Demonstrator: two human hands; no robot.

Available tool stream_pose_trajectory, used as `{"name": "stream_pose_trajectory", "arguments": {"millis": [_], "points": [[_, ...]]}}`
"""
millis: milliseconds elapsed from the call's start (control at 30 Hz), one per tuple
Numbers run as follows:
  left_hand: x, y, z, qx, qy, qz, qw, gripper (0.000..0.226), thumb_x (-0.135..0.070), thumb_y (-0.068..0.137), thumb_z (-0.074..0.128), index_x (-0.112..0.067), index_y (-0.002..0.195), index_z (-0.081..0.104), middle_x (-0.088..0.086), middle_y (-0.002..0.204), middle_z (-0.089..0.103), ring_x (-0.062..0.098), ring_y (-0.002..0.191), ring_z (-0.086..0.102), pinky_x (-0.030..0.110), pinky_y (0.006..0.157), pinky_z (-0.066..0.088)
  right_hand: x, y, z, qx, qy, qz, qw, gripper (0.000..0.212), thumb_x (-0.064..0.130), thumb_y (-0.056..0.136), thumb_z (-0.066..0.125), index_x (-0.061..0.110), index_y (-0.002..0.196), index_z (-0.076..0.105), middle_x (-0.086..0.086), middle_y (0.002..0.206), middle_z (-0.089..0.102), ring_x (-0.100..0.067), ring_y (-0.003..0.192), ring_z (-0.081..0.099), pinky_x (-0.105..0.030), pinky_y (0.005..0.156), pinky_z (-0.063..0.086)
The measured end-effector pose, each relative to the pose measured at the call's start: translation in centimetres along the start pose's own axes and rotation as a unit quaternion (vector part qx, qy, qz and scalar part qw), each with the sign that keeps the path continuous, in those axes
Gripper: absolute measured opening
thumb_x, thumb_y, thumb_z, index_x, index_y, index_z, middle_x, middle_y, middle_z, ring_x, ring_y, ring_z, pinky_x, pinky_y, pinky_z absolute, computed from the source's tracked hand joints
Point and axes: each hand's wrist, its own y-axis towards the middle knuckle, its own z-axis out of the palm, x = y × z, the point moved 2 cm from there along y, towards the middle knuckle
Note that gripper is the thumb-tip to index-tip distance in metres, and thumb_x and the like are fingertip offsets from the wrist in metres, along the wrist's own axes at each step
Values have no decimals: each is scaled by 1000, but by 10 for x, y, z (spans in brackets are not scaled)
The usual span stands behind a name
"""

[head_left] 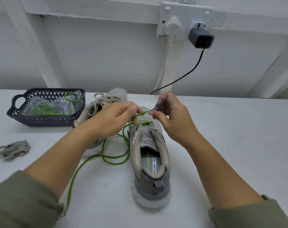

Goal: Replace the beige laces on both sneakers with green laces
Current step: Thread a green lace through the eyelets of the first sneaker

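Observation:
A grey and beige sneaker lies heel toward me on the white table, with no beige lace in it. A green lace crosses its lowest eyelets and trails in loops to the left and toward me. My left hand pinches the green lace above the toe. My right hand pinches the same strand's other end, just right of the left hand. Behind my left hand stands the second sneaker, with beige laces threaded in it. A removed beige lace lies bunched at the far left.
A dark plastic basket at the back left holds a clear bag and another green lace. On the wall behind hangs a socket with a white plug and a grey charger, whose black cable drops to the table's back edge.

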Motion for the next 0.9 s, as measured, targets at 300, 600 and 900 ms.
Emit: {"name": "stream_pose_trajectory", "arguments": {"millis": [300, 600, 900], "points": [[-10, -4, 2, -93, 413, -66, 903, 29, -52, 95, 41, -37, 103, 64, -13, 97, 64, 13, 102, 55, 40, 90, 21, -13, -18, 8, 9, -116, 37, 992, 23, 7, 93, 58, 24, 92, 42, 6, 86, 59, -1, 76, 54, -11, 65, 39], [3, 2, 20, -87, 28, -46, 995, 6, -34, 87, 69, -37, 83, 72, -12, 78, 72, 5, 79, 65, 38, 85, 52, -12, -13, -2, -48, -40, 77, 995, 29, 19, 81, 77, 26, 79, 49, 3, 77, 68, -2, 71, 67, -18, 66, 52], [7, 29, 30, -52, 143, -134, 979, 7, -30, 82, 69, -29, 76, 72, -14, 59, 60, 5, 62, 55, 22, 63, 43, -12, -2, 11, 146, -185, 339, 911, 47, 37, 76, 69, 12, 115, 62, -5, 103, 65, -19, 94, 62, -35, 81, 53]]}}
